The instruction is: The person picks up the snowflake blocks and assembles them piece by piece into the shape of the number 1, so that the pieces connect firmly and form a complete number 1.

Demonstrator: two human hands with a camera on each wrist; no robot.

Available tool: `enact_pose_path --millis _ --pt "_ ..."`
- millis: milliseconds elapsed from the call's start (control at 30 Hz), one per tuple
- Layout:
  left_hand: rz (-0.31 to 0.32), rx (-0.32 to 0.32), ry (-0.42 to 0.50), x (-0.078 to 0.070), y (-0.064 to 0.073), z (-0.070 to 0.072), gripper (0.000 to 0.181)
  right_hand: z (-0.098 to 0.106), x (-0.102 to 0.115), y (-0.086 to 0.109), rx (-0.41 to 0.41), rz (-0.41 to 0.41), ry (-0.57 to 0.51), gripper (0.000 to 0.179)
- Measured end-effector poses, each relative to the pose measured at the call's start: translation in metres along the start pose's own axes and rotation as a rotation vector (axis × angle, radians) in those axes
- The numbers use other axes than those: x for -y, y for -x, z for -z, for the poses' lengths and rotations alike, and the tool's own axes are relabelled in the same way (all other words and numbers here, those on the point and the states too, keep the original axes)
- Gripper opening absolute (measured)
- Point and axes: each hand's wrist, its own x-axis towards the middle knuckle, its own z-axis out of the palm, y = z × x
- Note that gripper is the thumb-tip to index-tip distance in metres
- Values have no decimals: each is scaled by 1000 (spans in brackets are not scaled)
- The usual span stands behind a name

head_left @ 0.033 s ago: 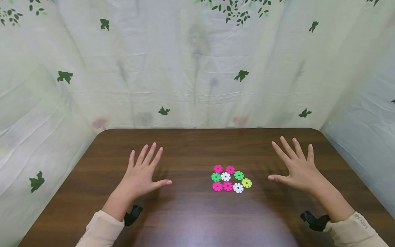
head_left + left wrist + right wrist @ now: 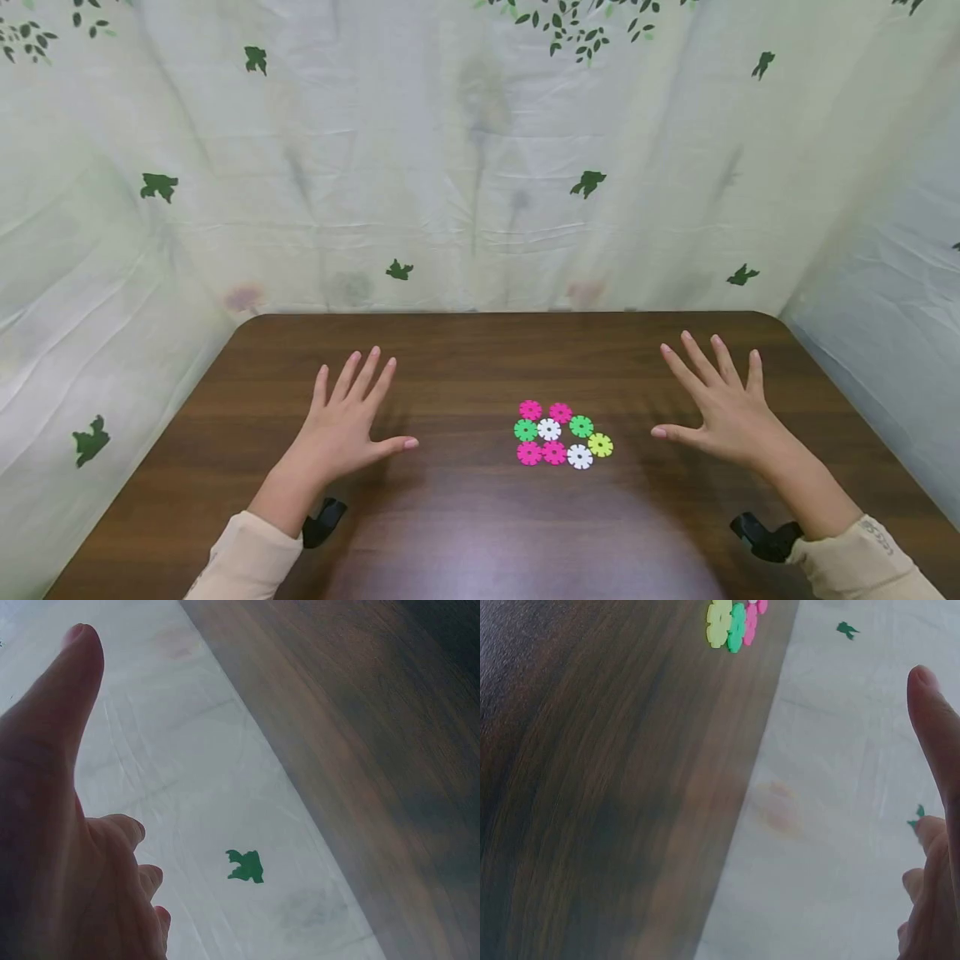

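A cluster of flat notched plastic discs lies on the brown table just right of its middle. Several are pink [image 2: 529, 453], two green [image 2: 526, 430], two white [image 2: 580, 457] and one yellow [image 2: 600, 445]. My left hand [image 2: 345, 433] is held to the left of the discs, palm down, fingers spread, with nothing in it. To their right, my right hand [image 2: 727, 417] has its fingers spread too and holds nothing; its thumb points toward the yellow disc. The right wrist view catches the yellow disc [image 2: 719, 622] and a green disc [image 2: 736, 628] at its top edge.
The wood-grain table [image 2: 465, 367] has rounded far corners. A pale cloth [image 2: 420, 167] with green bird and leaf shapes hangs behind it and along both sides. Black devices [image 2: 324, 522] sit at both wrists, by the light sleeves [image 2: 251, 554].
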Motion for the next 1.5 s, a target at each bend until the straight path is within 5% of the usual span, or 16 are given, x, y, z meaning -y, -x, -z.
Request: enact_pose_path --millis 667,967,1167,1500 --pt "-24 -20 8 4 2 4 103 4 1 -3 -10 6 -29 100" --pt "-205 -236 100 -3 -2 -3 101 4 3 -7 -32 48 -285 99" --pt "-283 -362 297 -23 -7 -15 98 -1 13 -13 0 86 -444 94" --pt "-162 -249 722 -70 -15 -23 89 -32 33 -19 69 67 -553 80"
